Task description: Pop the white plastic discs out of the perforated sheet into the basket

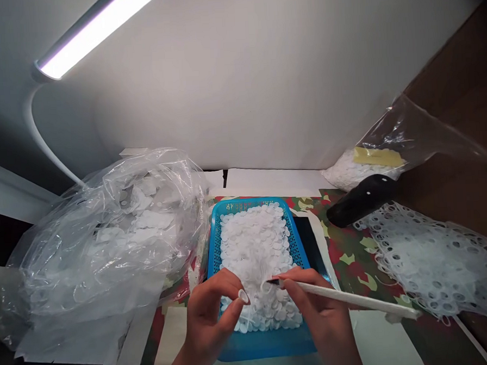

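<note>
Left hand (210, 320) over near end of white discs (255, 247), fingers (232, 293) pinched close; cannot tell if disc caught between them. Right hand (322, 314) grips white stick (347, 297), dark tip down among discs. Discs heaped in blue plastic basket (248, 204) on camouflage cloth (349, 253). Clear bag of scraps (107, 233) left of basket; punched white sheet (435, 259) right.

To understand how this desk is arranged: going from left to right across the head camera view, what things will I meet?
clear plastic bag → blue tray holding white discs → white sheet with round holes
</note>
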### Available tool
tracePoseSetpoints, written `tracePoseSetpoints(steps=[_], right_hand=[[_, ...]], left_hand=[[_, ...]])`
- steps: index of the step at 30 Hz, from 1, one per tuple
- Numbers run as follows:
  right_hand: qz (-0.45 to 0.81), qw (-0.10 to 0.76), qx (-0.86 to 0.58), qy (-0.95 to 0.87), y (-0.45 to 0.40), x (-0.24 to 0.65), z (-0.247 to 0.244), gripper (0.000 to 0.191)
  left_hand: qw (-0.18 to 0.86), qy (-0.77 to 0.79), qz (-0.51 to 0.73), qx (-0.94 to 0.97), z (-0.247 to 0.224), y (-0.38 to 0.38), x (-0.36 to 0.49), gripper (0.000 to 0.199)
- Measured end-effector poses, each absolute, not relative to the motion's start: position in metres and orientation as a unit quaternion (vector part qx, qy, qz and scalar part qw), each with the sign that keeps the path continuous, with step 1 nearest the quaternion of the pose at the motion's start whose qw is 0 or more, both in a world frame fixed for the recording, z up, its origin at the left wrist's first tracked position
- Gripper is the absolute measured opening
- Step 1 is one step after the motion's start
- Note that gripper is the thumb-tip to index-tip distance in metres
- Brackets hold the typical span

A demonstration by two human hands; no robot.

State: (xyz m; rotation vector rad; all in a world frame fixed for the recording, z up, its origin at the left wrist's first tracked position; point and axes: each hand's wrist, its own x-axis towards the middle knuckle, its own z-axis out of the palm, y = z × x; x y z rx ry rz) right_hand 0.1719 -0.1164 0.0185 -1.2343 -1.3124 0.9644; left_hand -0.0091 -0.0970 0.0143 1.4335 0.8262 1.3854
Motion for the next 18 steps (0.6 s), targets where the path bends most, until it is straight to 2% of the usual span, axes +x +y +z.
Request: tracePoseSetpoints(steps=[5,9,18], right_hand=[[0.378,0.528,-0.431,-0.626,-0.1154,0.1633,0.0267,0.026],[0.344,0.522,-0.411,-0.663,-0.1113,0.1602,0.0281,0.033],[0.365,0.515,-0.405,-0.661,-0.1119,0.1616,0.0242,0.033]], left_hand=[[0.523,0.367,0.505,0.580,0.0093,-0.0952,-0.0055,0.011],[0.523,0.390,0.471,0.594,0.0091,-0.0951,-0.0038,0.013],[0.524,0.416,0.463,0.581,0.0122,-0.0922,-0.0004,0.016]])
